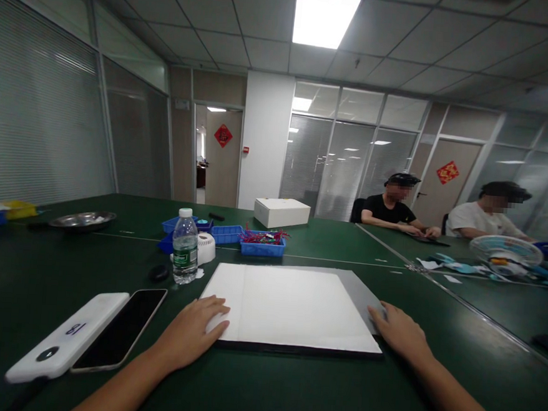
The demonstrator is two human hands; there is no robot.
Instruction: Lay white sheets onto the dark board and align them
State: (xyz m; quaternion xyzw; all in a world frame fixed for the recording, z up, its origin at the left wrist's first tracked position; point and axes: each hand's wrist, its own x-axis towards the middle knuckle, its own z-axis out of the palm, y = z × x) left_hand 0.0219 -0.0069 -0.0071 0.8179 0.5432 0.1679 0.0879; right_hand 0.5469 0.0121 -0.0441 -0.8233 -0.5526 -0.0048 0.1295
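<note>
White sheet [295, 307]: towards the near side of the green table [307, 396], between both hands.
Writing: what looks like "18" on the white slab-shaped device [92, 315]; water bottle's [185, 249] green label unreadable.
Left hand [195, 328]: palm down, fingers slightly apart, on the sheet's left edge.
Right hand [401, 330]: at the gray board's [358, 291] right edge; cannot tell whether fingers clamp.
Sheet's look: flat, faintly creased near its left.

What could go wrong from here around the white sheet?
The bottle stands upright close to the far left corner of the white sheet; a push that way might tip it.
The black-faced phone lies beside the left forearm, so a sweep outward could knock it.
The left hand rests on the white sheet, while the right hand is at the grey layer; uneven pulling might shift them apart.
</note>
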